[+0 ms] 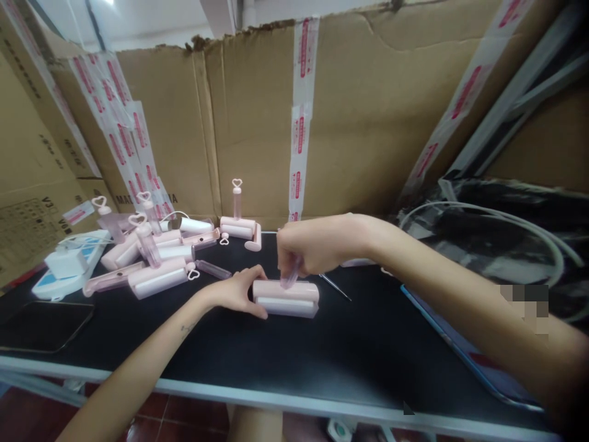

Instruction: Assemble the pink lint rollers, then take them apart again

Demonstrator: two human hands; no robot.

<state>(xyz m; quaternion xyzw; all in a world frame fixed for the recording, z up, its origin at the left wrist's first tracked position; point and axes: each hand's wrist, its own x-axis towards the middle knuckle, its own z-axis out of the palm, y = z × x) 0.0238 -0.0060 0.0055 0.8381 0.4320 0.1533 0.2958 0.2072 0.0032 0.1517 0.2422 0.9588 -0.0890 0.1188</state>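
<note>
While hands (237, 291) (313, 245) hold roller (288, 298), space toward table edge (193, 390)

Left forearm (156, 347): bare, slanting up and inward from the lower left
Left wrist (202, 304): nearly straight, a small dark mark just below it
Left hand (242, 291): low, thumb and fingers parted in a C
Right forearm (423, 270): bare, reaching in from the right edge
Right hand (317, 245): raised, back upward, fingers curled down in a grip
</note>
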